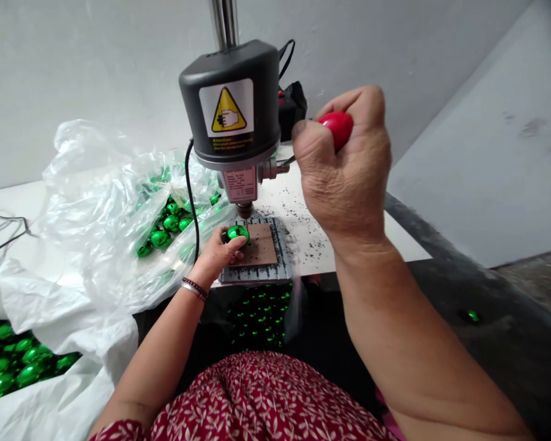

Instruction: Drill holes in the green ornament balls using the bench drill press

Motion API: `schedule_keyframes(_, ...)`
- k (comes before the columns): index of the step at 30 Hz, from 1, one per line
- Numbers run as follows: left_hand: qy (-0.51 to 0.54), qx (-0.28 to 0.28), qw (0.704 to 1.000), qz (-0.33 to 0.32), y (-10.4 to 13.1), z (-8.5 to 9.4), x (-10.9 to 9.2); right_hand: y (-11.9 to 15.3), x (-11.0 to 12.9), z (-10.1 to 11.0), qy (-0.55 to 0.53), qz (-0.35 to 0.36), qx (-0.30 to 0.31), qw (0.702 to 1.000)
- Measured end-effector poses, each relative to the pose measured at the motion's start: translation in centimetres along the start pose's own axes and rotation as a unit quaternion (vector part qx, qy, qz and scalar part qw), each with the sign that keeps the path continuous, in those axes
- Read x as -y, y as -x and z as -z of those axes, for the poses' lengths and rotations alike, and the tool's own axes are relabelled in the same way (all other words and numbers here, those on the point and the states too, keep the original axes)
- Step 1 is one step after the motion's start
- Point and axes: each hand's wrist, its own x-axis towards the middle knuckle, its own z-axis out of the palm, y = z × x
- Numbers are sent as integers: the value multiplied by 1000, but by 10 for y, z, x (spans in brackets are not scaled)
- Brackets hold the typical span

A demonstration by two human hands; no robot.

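Note:
A shiny green ball ornament (237, 234) is held in my left hand (219, 250), fingers closed round its side. It sits over a brown board (262, 244) on the slotted metal base (257, 273) of a bench drill press (229, 67). The chuck (245, 210) is just above the ball; whether the bit touches it I cannot tell. My right hand (349, 165) is wrapped round the red knob (337, 128) of the press's feed lever, raised to the right of the dark motor housing.
More green balls (171, 223) lie in a clear plastic bag (101, 184) on the white table (312, 214). A white sack (64, 306) of green balls stands at the lower left. Dark shavings litter the table right of the base. One ball (472, 316) lies on the floor.

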Motion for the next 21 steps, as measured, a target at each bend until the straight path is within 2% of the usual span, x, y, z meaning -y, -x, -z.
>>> schedule_keyframes(6, -101, 11, 994, -48, -10, 4, 11, 0, 3, 0, -6, -2, 0, 1000)
schedule_keyframes(9, -156, -5, 986, -60, -11, 4, 10, -1, 3, 0, 6, -4, -2, 1000)
schedule_keyframes(12, -237, -34, 965, -106, -8, -1, 4, -1, 3, 2, 19, -3, -6, 1000)
schedule_keyframes(14, -289, -33, 947, -135, -5, -5, -1, -1, 4, 2, 18, -3, -8, 1000)
schedule_keyframes(17, -331, -18, 932, -144, -3, -11, -4, -1, 6, 2, 10, -12, -7, 1000)
schedule_keyframes(21, -345, -14, 927, -143, -3, -12, 0, 0, 4, 2, 16, -4, -11, 1000)
